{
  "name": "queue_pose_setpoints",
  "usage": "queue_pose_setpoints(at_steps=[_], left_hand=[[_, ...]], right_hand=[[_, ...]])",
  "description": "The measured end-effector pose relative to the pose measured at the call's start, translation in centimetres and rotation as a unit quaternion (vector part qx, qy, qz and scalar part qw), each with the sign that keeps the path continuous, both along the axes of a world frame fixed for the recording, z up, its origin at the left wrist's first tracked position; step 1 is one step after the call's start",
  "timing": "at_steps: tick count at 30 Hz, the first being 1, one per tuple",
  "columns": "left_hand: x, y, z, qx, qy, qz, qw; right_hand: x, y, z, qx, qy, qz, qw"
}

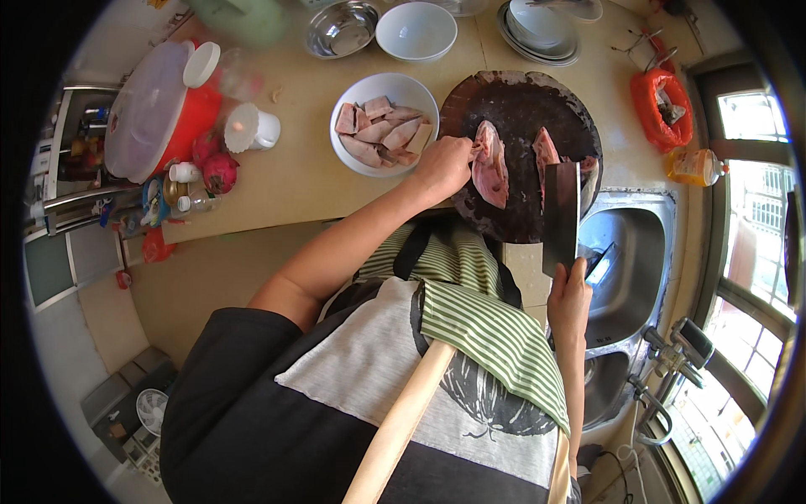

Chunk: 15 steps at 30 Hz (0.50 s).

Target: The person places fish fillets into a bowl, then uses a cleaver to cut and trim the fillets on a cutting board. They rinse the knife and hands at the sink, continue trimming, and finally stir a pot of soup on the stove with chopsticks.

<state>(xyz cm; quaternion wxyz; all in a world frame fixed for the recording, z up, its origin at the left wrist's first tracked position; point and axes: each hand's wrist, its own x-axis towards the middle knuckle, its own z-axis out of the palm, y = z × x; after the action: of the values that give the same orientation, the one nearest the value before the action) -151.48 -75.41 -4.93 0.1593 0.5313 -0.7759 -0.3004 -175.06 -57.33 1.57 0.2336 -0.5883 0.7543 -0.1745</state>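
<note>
Here the left hand (442, 165) pinches the near edge of a pink fish slab (490, 165) that lies on the round dark board (512, 101). The fingers are curled shut on the flesh, pinning it down. The slab sits just to the right of that grip, touching it, and its long axis runs away from the person, roughly top to bottom in the view; the narrower end points to the far side of the board, the broader end toward the body.

The right hand (569, 302) is wrapped tight round the handle of a cleaver (561, 217). The blade stands out ahead of that grip, flat side showing, its long axis nearly parallel to the slab's. The slab lies ahead and to the left of the right hand's grip, well apart from the hand but near the blade. Whether the blade touches anything I cannot tell. A second fish piece (545, 155) lies between slab and cleaver, just beyond the blade's far end.

So the left hand is much the nearer to the slab, already on it, while the cleaver waits to its right.

Left of the left hand's grip, just beside the wrist, stands a white bowl (346, 151) holding cut fish strips. Right of the cleaver grip is a steel sink (638, 277), set beside the board. Beyond the board sit stacked plates (537, 38) and a red bag (659, 105).
</note>
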Motion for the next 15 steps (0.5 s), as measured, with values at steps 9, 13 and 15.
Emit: queue_pose_setpoints(at_steps=[9, 13, 15], left_hand=[[-0.8, 1.3, 1.5, -0.095, -0.019, 0.032, 0.995], [-0.9, 0.9, 0.3, -0.075, 0.024, 0.028, 0.997], [-1.0, 0.7, -0.5, -0.092, 0.039, 0.025, 0.995]], right_hand=[[2.3, -0.8, 0.3, 0.023, -0.094, -0.03, 0.995], [2.6, -0.5, -0.3, 0.029, -0.093, -0.044, 0.994], [2.6, -0.5, -0.3, 0.0, -0.096, -0.028, 0.995]])
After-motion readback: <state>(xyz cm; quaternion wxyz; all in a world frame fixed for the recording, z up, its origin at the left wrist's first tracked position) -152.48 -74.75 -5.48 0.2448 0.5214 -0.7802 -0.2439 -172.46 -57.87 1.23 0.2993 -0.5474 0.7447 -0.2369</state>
